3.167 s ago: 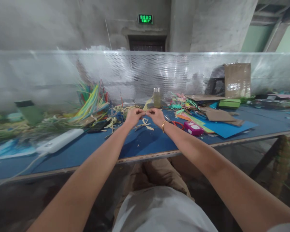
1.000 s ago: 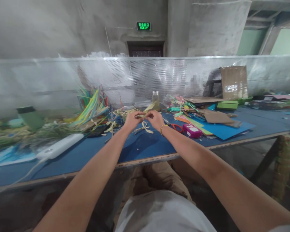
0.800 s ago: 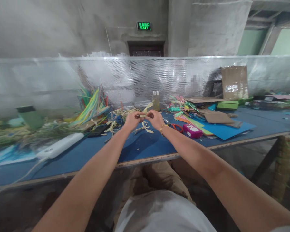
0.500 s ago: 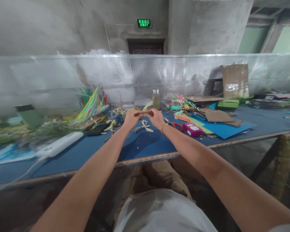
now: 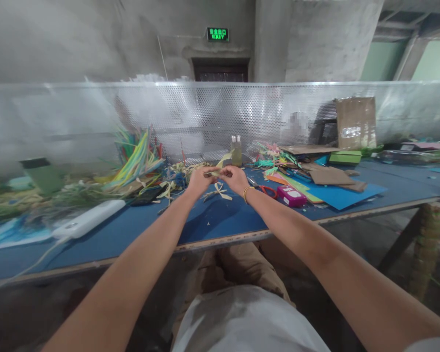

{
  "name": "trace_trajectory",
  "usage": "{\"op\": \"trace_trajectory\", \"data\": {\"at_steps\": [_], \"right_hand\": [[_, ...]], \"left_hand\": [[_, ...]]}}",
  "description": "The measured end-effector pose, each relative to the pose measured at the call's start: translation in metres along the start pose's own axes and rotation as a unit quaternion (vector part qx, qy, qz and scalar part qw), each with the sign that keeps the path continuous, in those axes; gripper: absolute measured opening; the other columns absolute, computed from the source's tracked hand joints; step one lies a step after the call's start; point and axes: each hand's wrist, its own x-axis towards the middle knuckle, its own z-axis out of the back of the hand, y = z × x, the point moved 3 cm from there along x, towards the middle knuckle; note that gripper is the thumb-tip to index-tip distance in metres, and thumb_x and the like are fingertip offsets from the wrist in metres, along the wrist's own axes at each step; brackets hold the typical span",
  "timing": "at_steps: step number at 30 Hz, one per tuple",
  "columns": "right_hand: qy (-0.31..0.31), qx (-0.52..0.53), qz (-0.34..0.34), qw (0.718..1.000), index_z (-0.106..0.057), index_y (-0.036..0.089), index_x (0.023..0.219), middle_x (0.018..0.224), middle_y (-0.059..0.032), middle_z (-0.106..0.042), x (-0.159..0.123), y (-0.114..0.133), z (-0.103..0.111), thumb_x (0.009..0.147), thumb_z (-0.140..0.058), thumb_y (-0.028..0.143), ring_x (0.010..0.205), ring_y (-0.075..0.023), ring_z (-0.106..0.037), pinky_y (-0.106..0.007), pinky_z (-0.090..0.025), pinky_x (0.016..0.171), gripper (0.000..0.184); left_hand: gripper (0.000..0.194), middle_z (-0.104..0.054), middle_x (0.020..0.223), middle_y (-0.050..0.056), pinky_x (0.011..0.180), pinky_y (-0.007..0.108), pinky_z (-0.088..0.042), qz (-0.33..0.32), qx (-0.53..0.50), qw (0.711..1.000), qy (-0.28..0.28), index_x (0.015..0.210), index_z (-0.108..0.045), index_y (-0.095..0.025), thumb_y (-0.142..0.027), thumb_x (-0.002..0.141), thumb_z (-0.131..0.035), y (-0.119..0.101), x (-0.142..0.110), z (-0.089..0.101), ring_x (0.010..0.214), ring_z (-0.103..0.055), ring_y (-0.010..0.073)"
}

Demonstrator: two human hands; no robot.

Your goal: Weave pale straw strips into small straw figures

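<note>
My left hand [image 5: 201, 180] and my right hand [image 5: 235, 177] meet above the middle of the blue table, fingers pinched and thumbs facing. Between their fingertips runs a thin pale yellow-green strip [image 5: 214, 173], gripped by both; its material is too small to make out. Another pale strip [image 5: 225, 159] rises just behind the fingers, and I cannot tell if it is the same piece. Below the hands, looped pale strips [image 5: 222, 192] lie on the table. A gold bracelet [image 5: 246, 194] circles my right wrist. Scissors with red handles [image 5: 269, 191] lie right of that wrist.
On the left are a white power strip [image 5: 90, 218], a green bottle [image 5: 42, 175] and a bundle of coloured strips [image 5: 137, 156]. A small bottle [image 5: 236, 150] stands behind my hands. To the right lie a magenta box [image 5: 292, 196], blue paper [image 5: 346, 194] and cardboard [image 5: 332, 176].
The pale strip between my fingertips shows more clearly now, and the fingers have shifted slightly around it. Both hands stay in nearly the same place.
</note>
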Motion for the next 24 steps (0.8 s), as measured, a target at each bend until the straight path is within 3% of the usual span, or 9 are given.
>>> {"op": "trace_trajectory", "data": {"at_steps": [11,15,18,24], "right_hand": [[0.031,-0.021,-0.002,0.999,-0.066,0.018,0.071,0.072,-0.0005,-0.065,0.004,0.000,-0.001,0.083,-0.061,0.034,0.069,-0.0126,-0.056,-0.025,-0.042,0.068,0.021],[0.020,-0.051,-0.002,0.998,-0.066,0.018,0.069,0.072,-0.0005,-0.064,0.004,-0.002,0.000,0.082,-0.062,0.033,0.072,-0.0136,-0.055,-0.025,-0.042,0.070,0.020],[0.029,-0.059,-0.002,0.998,-0.068,0.019,0.071,0.074,-0.0007,-0.066,0.004,-0.002,-0.001,0.081,-0.063,0.029,0.073,-0.0141,-0.056,-0.026,-0.043,0.072,0.015],[0.022,-0.051,0.019,0.998,-0.072,0.021,0.078,0.080,-0.0021,-0.067,0.003,0.002,0.001,0.082,-0.063,0.026,0.081,-0.0163,-0.058,-0.028,-0.044,0.076,0.011]], "left_hand": [[0.037,-0.069,0.070,0.001,0.074,0.033,-0.056,0.005,-0.026,0.999,-0.018,0.100,-0.074,-0.017,-0.014,0.064,-0.069,0.001,0.000,0.000,0.067,-0.066,0.0158],[0.035,-0.073,0.088,0.004,0.082,0.035,-0.056,0.015,-0.093,0.995,-0.018,0.097,-0.074,-0.016,-0.029,0.064,-0.076,0.004,0.000,-0.002,0.079,-0.068,0.0177],[0.037,-0.073,0.087,0.004,0.085,0.037,-0.056,0.044,-0.157,0.986,-0.018,0.094,-0.074,-0.015,-0.037,0.064,-0.078,0.007,0.000,-0.005,0.083,-0.068,0.0183],[0.036,-0.073,0.086,0.005,0.087,0.037,-0.055,0.076,-0.218,0.973,-0.024,0.091,-0.071,-0.014,-0.033,0.062,-0.080,0.013,0.000,-0.010,0.083,-0.068,0.0173]]}}
